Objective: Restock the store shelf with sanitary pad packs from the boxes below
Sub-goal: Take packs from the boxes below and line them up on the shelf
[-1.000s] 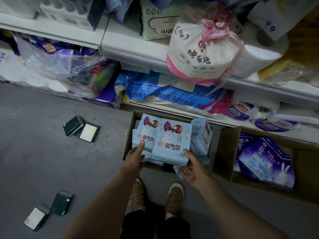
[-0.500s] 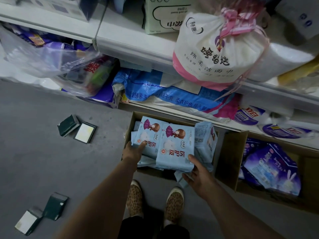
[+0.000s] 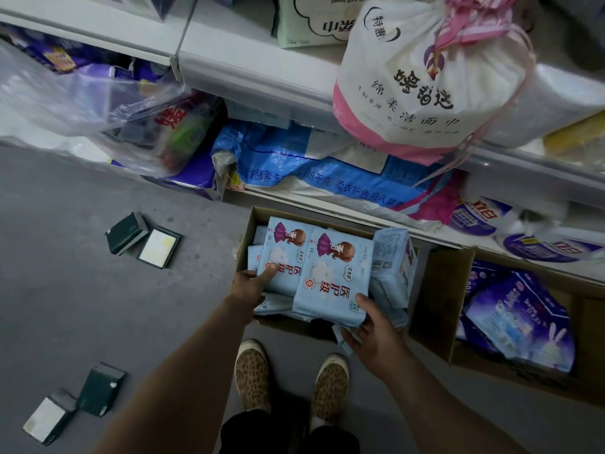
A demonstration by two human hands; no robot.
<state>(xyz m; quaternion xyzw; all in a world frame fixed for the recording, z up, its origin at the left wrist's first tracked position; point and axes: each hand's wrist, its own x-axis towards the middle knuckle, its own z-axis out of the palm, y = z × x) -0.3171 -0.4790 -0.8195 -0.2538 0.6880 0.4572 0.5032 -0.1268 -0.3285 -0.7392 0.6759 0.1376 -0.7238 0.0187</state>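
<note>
Nearest the camera, just before the cardboard box [image 3: 248, 231], stand the person's two leopard-print shoes [image 3: 252, 375], toes pointed at the box's near wall. Over that wall both arms reach down. The right hand [image 3: 373, 335] grips the near edge of a light-blue pad pack [image 3: 330, 276], thumb on its printed face and fingers curled beneath — probably a hold from below so the soft pack does not sag as it comes up. The left hand [image 3: 248, 290], at the box's left side, pinches a second pack [image 3: 281, 253] of the same kind, thumb pressed on its front; whether the fingers reach under it cannot be told. The two packs sit side by side, raised above the looser packs in the box, which suggests both are being lifted together for one trip to the shelf.

Right of this box stands another box [image 3: 442, 290] holding purple packs [image 3: 520, 319]. Beyond the box, the blue detergent sack [image 3: 327, 178] lies on the bottom shelf, and above that the white shelf edge [image 3: 262, 83] carries a drawstring towel bag [image 3: 409, 80].
</note>
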